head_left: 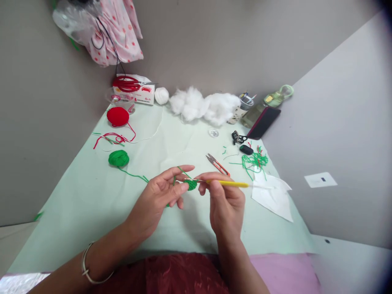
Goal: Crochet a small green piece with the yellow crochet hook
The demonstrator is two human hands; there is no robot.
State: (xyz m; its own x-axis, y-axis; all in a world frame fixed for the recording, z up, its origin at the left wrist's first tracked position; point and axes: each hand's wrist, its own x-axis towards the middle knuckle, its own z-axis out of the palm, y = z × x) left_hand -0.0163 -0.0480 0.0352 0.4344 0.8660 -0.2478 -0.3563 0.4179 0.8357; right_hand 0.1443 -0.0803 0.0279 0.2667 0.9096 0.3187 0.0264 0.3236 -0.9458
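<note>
My left hand [163, 190] pinches a small green crocheted piece [192, 185] between thumb and fingers, with the index finger stretched out and green yarn running over it. A crochet hook [228, 183] with a yellow handle is in my right hand [225, 200], gripped like a pen. Its metal tip lies at the top edge of the green piece. From the left hand, a green strand leads back to a green yarn ball [119, 158] on the table. Thread snips [218, 164] with orange handles lie just beyond the right hand.
Red yarn [118, 116], a white yarn ball [161, 96] and white stuffing [205, 106] sit toward the back. At right are a phone [263, 123], a black hair clip [239, 138], green yarn scraps [255, 160] and white paper [272, 194]. Red scissors [127, 83] rest on a box.
</note>
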